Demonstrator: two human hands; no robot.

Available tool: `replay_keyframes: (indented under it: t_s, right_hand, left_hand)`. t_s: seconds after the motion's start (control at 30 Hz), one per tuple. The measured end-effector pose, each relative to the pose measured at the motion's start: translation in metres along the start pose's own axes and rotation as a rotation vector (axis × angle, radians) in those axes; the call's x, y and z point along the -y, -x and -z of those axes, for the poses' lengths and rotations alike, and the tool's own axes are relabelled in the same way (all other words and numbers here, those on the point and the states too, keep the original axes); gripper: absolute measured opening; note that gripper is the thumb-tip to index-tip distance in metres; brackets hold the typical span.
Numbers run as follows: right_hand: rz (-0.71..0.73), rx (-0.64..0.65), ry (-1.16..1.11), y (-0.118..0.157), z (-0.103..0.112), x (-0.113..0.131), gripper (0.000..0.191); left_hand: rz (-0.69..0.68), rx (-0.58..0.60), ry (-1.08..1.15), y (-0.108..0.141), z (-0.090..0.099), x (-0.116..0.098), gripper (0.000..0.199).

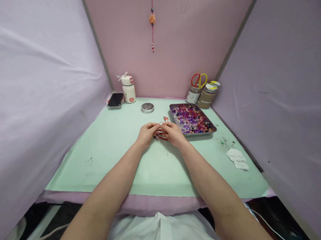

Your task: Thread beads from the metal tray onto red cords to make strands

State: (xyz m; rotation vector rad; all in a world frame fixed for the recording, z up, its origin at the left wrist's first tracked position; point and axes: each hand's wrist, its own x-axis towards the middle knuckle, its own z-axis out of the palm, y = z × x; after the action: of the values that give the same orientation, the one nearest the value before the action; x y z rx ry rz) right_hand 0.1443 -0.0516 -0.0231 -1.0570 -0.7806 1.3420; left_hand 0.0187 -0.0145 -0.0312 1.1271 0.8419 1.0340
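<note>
head view | grip: left hand (pixel 147 134) and right hand (pixel 173 132) are both pinching thin string (pixel 161 122) | string is sitting between them, over worktop (pixel 110 152), near bead tray (pixel 201 134) | small, steady pinches are likely helping

I face a dusty-pink back wall (pixel 125 39) set between a creased, pale lilac left wall (pixel 38 76) and a greyer right wall (pixel 277 73), with grey strips (pixel 97 40) at the corners and soft light over my mint-green worktop (pixel 110 148) with its lilac front edge (pixel 160 203).
</note>
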Motion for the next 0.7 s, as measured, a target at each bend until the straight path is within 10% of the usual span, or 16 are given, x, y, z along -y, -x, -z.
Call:
replay_keyframes:
  t_s: [0.7]
  right_hand:
    - [0.080, -0.022, 0.016, -0.0041, 0.0032, -0.0004, 0.024]
  left_hand:
    - [-0.166, 0.057, -0.255, 0.0023, -0.0013, -0.0023, 0.017]
